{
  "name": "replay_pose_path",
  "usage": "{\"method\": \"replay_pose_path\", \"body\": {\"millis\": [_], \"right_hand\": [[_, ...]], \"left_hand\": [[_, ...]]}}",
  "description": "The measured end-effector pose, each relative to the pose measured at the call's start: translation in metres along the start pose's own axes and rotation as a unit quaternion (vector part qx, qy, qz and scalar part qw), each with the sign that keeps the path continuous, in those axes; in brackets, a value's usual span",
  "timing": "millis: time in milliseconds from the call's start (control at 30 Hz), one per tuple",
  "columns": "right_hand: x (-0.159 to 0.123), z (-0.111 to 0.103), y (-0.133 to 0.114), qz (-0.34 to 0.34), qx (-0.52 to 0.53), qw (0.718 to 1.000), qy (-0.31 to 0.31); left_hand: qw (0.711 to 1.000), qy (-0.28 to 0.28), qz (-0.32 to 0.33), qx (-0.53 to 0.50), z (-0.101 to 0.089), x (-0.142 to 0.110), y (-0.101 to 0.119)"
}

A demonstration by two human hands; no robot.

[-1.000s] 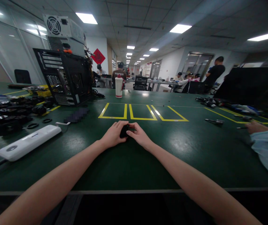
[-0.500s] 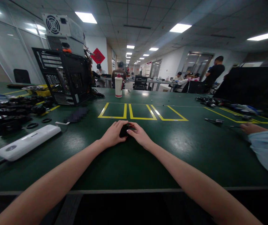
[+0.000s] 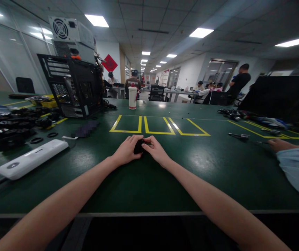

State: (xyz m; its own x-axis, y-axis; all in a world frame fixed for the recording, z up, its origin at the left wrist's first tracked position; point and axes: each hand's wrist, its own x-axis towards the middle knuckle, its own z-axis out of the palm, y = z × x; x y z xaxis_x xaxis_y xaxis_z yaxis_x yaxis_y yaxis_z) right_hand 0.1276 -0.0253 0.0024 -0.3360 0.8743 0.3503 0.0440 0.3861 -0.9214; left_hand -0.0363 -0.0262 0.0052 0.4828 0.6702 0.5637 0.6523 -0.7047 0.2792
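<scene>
A small black part [image 3: 138, 147] sits between my two hands, low over the green table [image 3: 149, 184]. My left hand [image 3: 126, 149] is closed on it, fingers over the top and thumb below. From the other side my right hand [image 3: 155, 150] pinches it with thumb and fingertips. The fingers cover much of the part, so its exact kind cannot be made out. Just beyond my hands, yellow tape outlines [image 3: 159, 132] mark the tabletop.
To the left lie a white power strip [image 3: 34, 158], black rings [image 3: 36, 140] and a heap of black parts [image 3: 15, 122]. Behind them stands a black computer case [image 3: 73, 87]. A cup [image 3: 132, 97] stands farther back. At right, another person's hand [image 3: 278, 144] rests near tools [image 3: 239, 136].
My right fingertips have closed in a little on the black part, while my left hand keeps its grip. The view has shifted very slightly.
</scene>
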Motion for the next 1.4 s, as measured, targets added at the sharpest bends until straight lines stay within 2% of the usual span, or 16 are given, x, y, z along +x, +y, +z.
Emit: {"method": "replay_pose_path", "body": {"millis": [100, 200, 367, 533, 700, 833, 1067, 1233, 1400], "right_hand": [[0.0012, -0.0011, 0.0011, 0.023, -0.009, 1.0, 0.01], [0.0022, -0.003, 0.0026, 0.037, -0.009, 0.999, -0.005], [0.0017, -0.0032, 0.0004, 0.04, 0.045, 0.998, -0.026], [-0.0006, -0.0002, 0.0, 0.016, 0.058, 0.998, -0.029], [-0.0004, 0.0001, 0.0043, -0.002, 0.041, 0.999, 0.003], [0.0003, -0.0018, 0.0076, -0.011, 0.028, 1.0, 0.004], [0.0003, -0.0035, 0.0084, 0.04, 0.032, 0.999, -0.006], [-0.0014, -0.0014, 0.0059, 0.015, 0.08, 0.996, -0.026], [-0.0018, -0.0007, 0.0072, -0.001, 0.053, 0.999, -0.012]], "left_hand": [[1.0, -0.003, -0.002, -0.003, -0.0002, 0.0, -0.0001], [1.0, -0.003, -0.002, -0.002, -0.0008, 0.0, 0.0004], [1.0, -0.005, 0.003, 0.01, -0.001, 0.0002, 0.0008], [1.0, -0.005, -0.001, 0.005, -0.0003, 0.0003, -0.0001], [1.0, -0.003, -0.003, -0.001, 0.0001, 0.0004, -0.0012], [1.0, 0.003, -0.006, -0.003, 0.0009, 0.0008, -0.0019], [1.0, 0.0, -0.009, 0.0, 0.0012, 0.0008, -0.002], [1.0, 0.001, -0.005, 0.002, 0.0018, 0.001, -0.0029], [1.0, 0.005, -0.002, 0.003, 0.0027, 0.0012, -0.0032]]}}
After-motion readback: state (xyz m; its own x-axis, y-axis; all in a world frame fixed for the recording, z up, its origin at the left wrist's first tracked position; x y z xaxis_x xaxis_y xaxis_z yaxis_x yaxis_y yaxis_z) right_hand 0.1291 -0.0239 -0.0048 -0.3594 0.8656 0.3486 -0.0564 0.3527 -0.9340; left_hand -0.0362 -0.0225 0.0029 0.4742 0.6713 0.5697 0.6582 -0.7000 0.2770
